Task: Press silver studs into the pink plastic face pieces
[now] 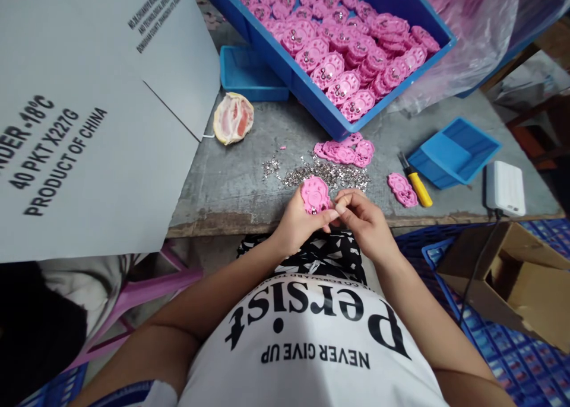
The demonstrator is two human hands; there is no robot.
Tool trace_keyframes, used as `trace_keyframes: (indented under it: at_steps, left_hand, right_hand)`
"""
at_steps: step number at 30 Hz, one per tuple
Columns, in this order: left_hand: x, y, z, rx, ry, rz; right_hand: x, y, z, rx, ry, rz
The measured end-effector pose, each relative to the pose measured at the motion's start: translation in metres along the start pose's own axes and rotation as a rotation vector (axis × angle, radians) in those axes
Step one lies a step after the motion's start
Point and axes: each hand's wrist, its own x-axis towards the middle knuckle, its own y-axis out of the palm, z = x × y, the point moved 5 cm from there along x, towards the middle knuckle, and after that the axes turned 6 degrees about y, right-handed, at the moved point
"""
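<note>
My left hand [299, 220] grips a pink plastic piece [315, 193] with a scalloped outline, held over the table's front edge. Small shiny metal bits show at its lower end. My right hand [363, 217] is closed in a pinch beside that end, thumb against forefinger; whatever sits between the fingertips is too small to make out. Just beyond both hands lies a scattered heap of tiny metal parts [332, 174]. Several more pink pieces [341, 152] lie behind the heap, and others [402, 190] rest to the right beside a yellow-handled screwdriver [419, 187].
A large blue tray [307, 89] full of pink pieces stands at the back. At the left are a grey-white carton [89, 128], a cut citrus fruit [233, 118] and a small blue tray [253, 92]. A blue bin [452, 152] and white power bank [505, 187] occupy the right.
</note>
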Motion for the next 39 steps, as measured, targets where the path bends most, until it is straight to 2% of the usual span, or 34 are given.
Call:
trace_keyframes:
  at_steps: [3,5,9,16,21,25,28,31,33,35,37,39]
  left_hand:
    - [0.002,0.009,0.000,-0.230,-0.194,0.175]
    - [0.003,0.011,0.000,-0.273,-0.263,0.224]
    - [0.004,0.009,-0.001,-0.275,-0.225,0.194]
    - [0.004,0.003,0.002,-0.245,-0.188,0.122]
    - [0.007,-0.019,0.005,-0.184,-0.132,0.005]
    - [0.007,-0.044,0.007,-0.123,-0.107,-0.115]
    - [0.005,-0.059,0.003,-0.104,-0.070,-0.171]
    - [0.004,-0.068,-0.001,-0.111,-0.031,-0.191]
    - [0.004,-0.072,-0.003,-0.128,-0.016,-0.197]
    - [0.003,-0.074,-0.002,-0.150,-0.006,-0.193]
    - [0.003,-0.075,-0.002,-0.169,0.007,-0.188]
    - [0.003,-0.075,-0.001,-0.181,0.020,-0.187]
  right_hand:
    - [0.000,-0.002,0.008,-0.101,-0.070,-0.033]
    - [0.001,-0.001,0.014,-0.199,-0.101,-0.017]
    - [0.000,0.004,0.019,-0.282,-0.118,0.046]
    - [0.001,0.000,0.002,-0.321,-0.106,-0.047]
    - [0.014,-0.034,-0.021,-0.656,-0.164,-0.290]
    - [0.027,-0.069,-0.043,-0.885,-0.132,-0.444]
    - [0.038,-0.087,-0.057,-0.936,-0.058,-0.473]
    - [0.047,-0.093,-0.063,-0.907,0.012,-0.486]
    - [0.052,-0.087,-0.056,-0.864,-0.014,-0.528]
    - [0.062,-0.071,-0.043,-0.833,-0.088,-0.513]
    - [0.080,-0.043,-0.028,-0.832,-0.158,-0.398]
    - [0.104,-0.009,-0.015,-0.884,-0.192,-0.217]
